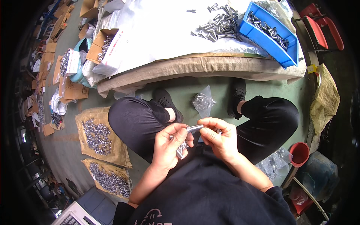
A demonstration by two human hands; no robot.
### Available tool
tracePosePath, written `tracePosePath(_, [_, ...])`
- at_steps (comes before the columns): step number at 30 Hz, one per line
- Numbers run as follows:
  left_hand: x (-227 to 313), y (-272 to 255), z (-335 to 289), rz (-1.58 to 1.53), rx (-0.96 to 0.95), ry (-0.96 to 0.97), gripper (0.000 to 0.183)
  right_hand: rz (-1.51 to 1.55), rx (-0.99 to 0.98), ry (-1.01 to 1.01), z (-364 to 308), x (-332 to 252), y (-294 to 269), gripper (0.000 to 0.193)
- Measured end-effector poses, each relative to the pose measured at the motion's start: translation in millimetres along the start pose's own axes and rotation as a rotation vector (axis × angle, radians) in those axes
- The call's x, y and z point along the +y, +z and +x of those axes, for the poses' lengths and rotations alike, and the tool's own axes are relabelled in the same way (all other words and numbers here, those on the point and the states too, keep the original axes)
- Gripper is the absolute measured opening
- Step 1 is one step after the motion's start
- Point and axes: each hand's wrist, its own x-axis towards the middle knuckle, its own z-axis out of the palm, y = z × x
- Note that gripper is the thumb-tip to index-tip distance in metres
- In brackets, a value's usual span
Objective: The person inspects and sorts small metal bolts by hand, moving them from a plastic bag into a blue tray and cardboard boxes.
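White-covered table (pixel 157 32) ahead, green floor (pixel 213 83), red chair (pixel 316 33) right; metal piece (pixel 195 128) in fingers (pixel 209 122).

A red chair (pixel 316 33) stands at upper right; a crumpled tan sack (pixel 325 99) is nearby; a red bucket (pixel 300 154) sits beside a dark bluish container (pixel 319 175); cardboard boxes (pixel 77 90) stand left.

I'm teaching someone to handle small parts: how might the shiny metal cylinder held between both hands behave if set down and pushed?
The metal cylinder would probably roll, given its rounded side. It is likely stiff, as no bend shows between the left hand and the right hand. Its bright sheen suggests it may be slippery.
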Motion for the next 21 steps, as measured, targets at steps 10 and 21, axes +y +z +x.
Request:
tracePosePath(10, [4,4,1,0.094,0.041,0.037,0.023,-0.014,-0.014,-0.015,0,2,-3,0.022])
tracePosePath(21, [3,9,1,0.136,0.099,0.083,0.026,-0.081,-0.006,-0.082,1,3,-1,0.023])
